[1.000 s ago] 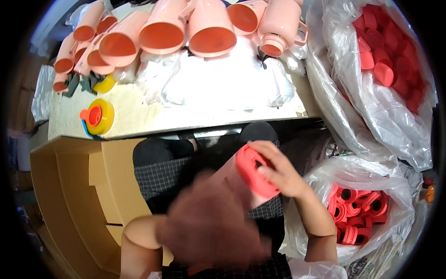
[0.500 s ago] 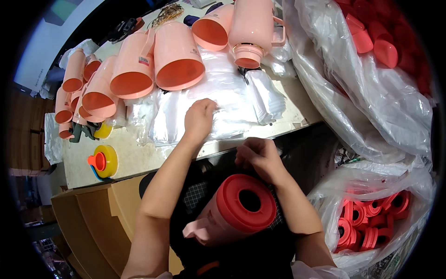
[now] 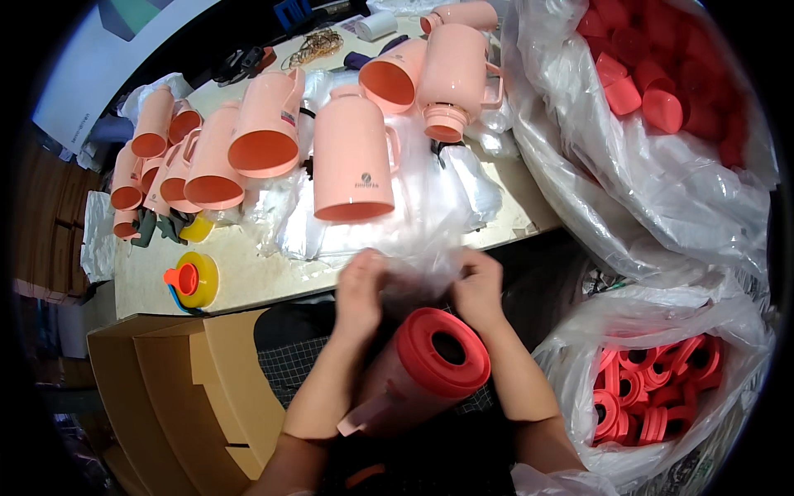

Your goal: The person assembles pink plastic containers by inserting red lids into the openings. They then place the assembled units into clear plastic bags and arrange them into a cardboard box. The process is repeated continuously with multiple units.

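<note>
Between my two hands a thin clear plastic bag [image 3: 423, 269] is stretched, its far part reaching over the table edge. My left hand [image 3: 361, 291] is closed on the bag's left side, and my right hand [image 3: 478, 289] grips its right side. Just below them a pink jug [image 3: 389, 395] lies tilted on my lap, handle toward the lower left. Its near-up end carries a red ring [image 3: 423, 354] around a dark round hole. Beyond the bag a pink jug body [image 3: 351, 157] stands on a stack of clear bags [image 3: 475, 186].
More pink jug bodies [image 3: 263, 124] line the left of the table [image 3: 149, 285]. A yellow tape roll [image 3: 207, 281] lies near its front edge. An open cardboard box [image 3: 165, 397] is at lower left. Plastic sacks hold red cups [image 3: 662, 109] and red ring parts [image 3: 653, 364] on the right.
My left hand has drawn back from the bag stack toward me, and a bag is now spread between both hands. The view has shifted slightly; the lap jug remains in place.
</note>
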The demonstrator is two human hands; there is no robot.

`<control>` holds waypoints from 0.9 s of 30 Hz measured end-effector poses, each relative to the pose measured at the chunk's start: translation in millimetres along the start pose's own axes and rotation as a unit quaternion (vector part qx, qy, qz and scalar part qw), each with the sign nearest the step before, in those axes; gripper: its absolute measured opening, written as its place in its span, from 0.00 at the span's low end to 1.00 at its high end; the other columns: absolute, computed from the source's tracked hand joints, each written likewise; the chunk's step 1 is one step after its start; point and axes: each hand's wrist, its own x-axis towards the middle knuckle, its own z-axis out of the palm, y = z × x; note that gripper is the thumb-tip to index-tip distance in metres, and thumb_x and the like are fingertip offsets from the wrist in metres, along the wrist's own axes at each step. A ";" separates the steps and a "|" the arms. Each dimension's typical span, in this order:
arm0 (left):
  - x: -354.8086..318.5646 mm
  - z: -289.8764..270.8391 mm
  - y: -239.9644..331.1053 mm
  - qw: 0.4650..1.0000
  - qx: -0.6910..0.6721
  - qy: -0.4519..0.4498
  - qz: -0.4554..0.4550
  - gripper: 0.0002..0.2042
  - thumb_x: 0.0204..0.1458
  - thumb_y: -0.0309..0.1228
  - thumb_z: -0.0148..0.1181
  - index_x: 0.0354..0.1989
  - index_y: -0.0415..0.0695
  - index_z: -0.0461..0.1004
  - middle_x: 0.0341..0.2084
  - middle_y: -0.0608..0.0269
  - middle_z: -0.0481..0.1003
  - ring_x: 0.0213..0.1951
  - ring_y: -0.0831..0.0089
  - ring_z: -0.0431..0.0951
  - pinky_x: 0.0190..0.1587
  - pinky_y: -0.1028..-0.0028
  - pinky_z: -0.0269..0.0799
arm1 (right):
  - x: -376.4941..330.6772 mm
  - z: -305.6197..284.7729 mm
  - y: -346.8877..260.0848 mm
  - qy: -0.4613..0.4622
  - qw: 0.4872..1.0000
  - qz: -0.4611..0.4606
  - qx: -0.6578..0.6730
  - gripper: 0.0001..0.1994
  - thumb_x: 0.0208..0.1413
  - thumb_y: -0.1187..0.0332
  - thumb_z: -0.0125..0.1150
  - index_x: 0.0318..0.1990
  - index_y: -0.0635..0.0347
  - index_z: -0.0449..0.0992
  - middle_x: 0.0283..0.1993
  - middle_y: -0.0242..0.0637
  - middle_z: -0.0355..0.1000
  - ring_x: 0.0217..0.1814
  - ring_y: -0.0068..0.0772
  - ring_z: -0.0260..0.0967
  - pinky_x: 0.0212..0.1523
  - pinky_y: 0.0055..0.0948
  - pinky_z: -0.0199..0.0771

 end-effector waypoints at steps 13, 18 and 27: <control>-89.0 -48.8 62.5 0.951 0.267 -0.125 0.087 0.14 0.58 0.28 0.55 0.52 0.42 0.66 0.31 0.62 0.69 0.32 0.72 0.70 0.36 0.70 0.68 | -146.4 7.3 33.8 0.152 0.981 -0.125 0.000 0.09 0.68 0.69 0.47 0.37 0.64 0.70 0.34 0.33 0.65 0.34 0.26 0.61 0.39 0.27 0.65; -197.7 -89.2 46.5 0.882 0.469 0.027 0.043 0.25 0.57 0.39 0.56 0.57 0.35 0.63 0.36 0.47 0.71 0.36 0.47 0.75 0.38 0.57 0.71 | -210.5 35.0 39.9 -0.171 0.975 -0.109 -0.092 0.08 0.60 0.68 0.59 0.43 0.62 0.75 0.45 0.45 0.72 0.46 0.45 0.74 0.48 0.37 0.75; -316.8 -168.6 115.8 0.729 0.434 0.506 0.157 0.20 0.61 0.30 0.49 0.60 0.34 0.68 0.55 0.48 0.72 0.56 0.57 0.73 0.59 0.63 0.68 | -193.5 156.0 -81.8 -0.723 0.648 -0.024 0.239 0.21 0.59 0.65 0.67 0.56 0.62 0.70 0.69 0.44 0.62 0.68 0.38 0.62 0.66 0.40 0.65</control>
